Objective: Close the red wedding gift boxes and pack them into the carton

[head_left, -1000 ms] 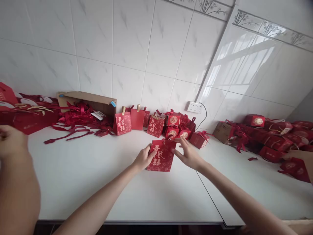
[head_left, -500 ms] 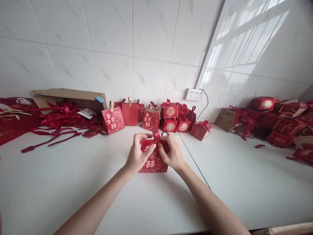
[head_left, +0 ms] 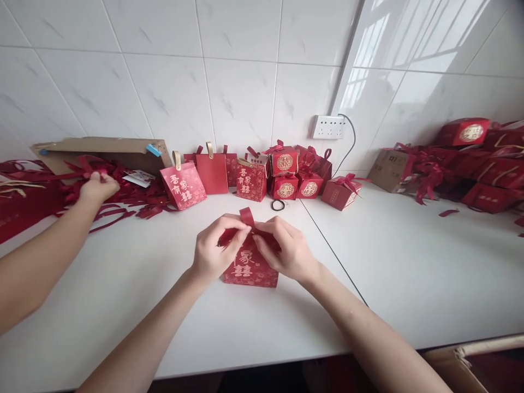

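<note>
A red gift box [head_left: 256,271] with white lettering stands upright on the white table in front of me. A short red strap loop [head_left: 246,216] sticks up from its top. My left hand [head_left: 216,245] pinches the box's top edge at the left of the loop, thumb in front and fingers behind. From the other side my right hand [head_left: 289,248] grips the top edge, its thumb close to the left one at the foot of the loop. The fingers hide most of the top edge.
Another person's hand [head_left: 100,185] reaches into red ribbons beside a cardboard box [head_left: 102,146]. Several finished-looking red gift boxes [head_left: 184,185] line the wall. A black hair tie [head_left: 278,205] lies behind my box. Red boxes [head_left: 487,196] are piled at right, below a wall socket [head_left: 328,127].
Another person's arm has come in from the left and reached the ribbons. My hands still grip the top of the box. The view has shifted, and the hair tie shows more fully.
</note>
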`<state>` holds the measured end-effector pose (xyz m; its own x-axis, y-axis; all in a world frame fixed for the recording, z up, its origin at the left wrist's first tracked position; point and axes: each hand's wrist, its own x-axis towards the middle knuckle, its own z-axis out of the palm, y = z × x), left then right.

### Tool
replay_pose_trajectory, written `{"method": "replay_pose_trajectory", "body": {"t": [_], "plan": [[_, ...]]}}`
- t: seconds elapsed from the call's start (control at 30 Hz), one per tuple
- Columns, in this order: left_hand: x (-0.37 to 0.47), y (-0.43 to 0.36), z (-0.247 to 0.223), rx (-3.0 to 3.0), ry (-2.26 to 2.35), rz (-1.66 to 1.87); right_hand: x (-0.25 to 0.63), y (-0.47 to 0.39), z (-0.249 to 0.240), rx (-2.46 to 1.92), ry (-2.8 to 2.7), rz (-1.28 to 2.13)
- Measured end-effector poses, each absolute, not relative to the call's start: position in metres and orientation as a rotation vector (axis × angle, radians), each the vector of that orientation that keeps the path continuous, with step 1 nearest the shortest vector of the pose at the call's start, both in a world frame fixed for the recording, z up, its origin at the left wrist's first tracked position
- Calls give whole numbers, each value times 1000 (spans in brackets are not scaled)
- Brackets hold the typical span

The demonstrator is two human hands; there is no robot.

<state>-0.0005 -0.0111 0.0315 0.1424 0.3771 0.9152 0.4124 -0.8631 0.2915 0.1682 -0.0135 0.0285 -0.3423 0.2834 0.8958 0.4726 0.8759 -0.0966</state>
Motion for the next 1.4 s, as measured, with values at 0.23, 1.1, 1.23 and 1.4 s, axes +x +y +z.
{"method": "replay_pose_trajectory", "body": {"t": [0.23, 1.1, 1.23, 1.4], "plan": [[2, -16, 38, -2348, -868, -1785, 168, -12, 25, -554, -1924, -209], [-5, -23, 46, -2566, -1012, -1894, 165, -14, 22, -647, -1867, -46], [-7, -22, 44, -2557, -969, -1853, 165, -13, 22, -639, -1870, -49], [-7, -21, 42, -2575, -978, -1855, 165, -14, 20, -660, -1869, -105]]}}
